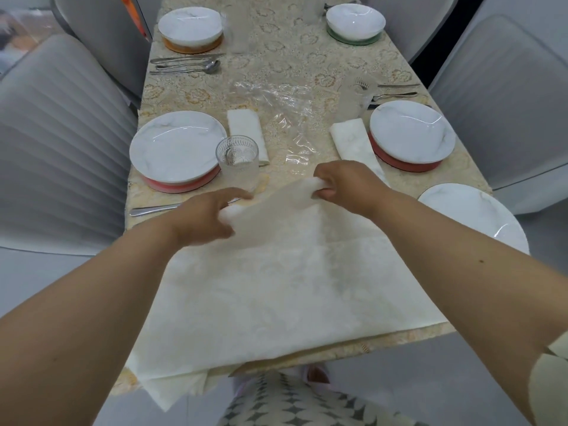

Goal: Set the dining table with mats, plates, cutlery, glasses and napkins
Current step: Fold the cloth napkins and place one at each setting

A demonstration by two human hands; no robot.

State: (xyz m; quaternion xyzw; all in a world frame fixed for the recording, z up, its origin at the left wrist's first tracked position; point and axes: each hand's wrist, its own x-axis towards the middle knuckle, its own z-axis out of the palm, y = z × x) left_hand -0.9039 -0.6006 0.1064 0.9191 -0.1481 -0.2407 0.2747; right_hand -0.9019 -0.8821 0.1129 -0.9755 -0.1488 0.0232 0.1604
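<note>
A large cream napkin [276, 287] lies spread over the near end of the table, hanging past the front edge. My right hand [344, 186] pinches its far edge and lifts it. My left hand [209, 216] holds the same edge further left, fingers curled on the cloth. On the left stands a white plate [175, 146] on a red mat [181, 184], with a glass [238, 161] and a folded napkin [246, 130] beside it. To the right, a plate [412, 132] on a red mat [402, 162] has a folded napkin [353, 139] next to it.
Clear plastic wrap [282, 118] lies mid-table. Two further settings sit at the far end: plate on orange mat [190, 27] and plate on green mat [355, 21]. Cutlery [187, 64] lies far left, more cutlery [393, 90] right. Another plate [473, 213] at near right. Grey chairs [61, 149] surround the table.
</note>
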